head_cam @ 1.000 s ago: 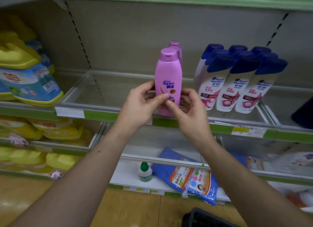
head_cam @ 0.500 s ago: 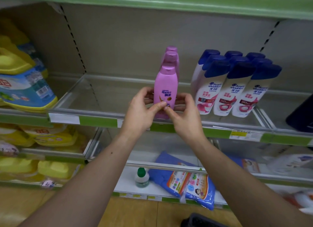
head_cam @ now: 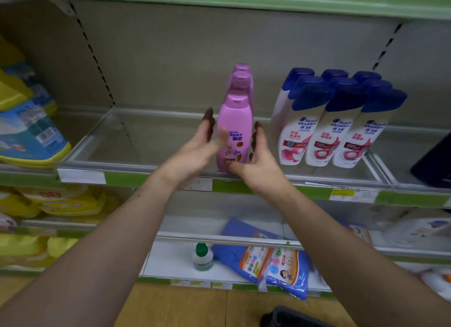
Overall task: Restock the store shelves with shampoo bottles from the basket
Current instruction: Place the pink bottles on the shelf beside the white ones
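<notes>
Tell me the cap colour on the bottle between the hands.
The cap is purplish pink; head view.

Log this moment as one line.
pink bottle: upright on shelf, front of row | left hand: flanks its left side | right hand: flanks its right side

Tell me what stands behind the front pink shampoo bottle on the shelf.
Two more pink bottles line up behind the front pink bottle. Only their caps and a sliver of side show; their bodies and labels are covered by it.
</notes>
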